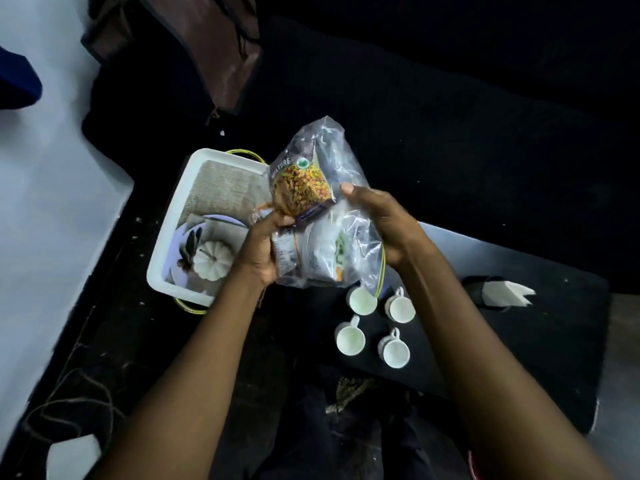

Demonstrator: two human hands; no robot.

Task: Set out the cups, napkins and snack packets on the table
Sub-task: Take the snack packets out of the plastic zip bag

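I hold a clear zip bag (341,237) of snack packets above the black table (540,348). My left hand (263,251) grips a snack packet (300,188) with a yellow-orange mixture picture, which sticks out of the bag's upper part. My right hand (377,220) grips the bag's plastic on the right side. More packets lie inside the bag, partly hidden. Several white cups (375,327) stand on the table below the bag. A stack of white napkins (505,292) sits in a dark holder at the right.
A white tray (173,244) at the left holds a woven mat, a plate and a small white pumpkin. A brown bag (207,46) lies at the back. Pale floor shows at the left, with cords near the lower left.
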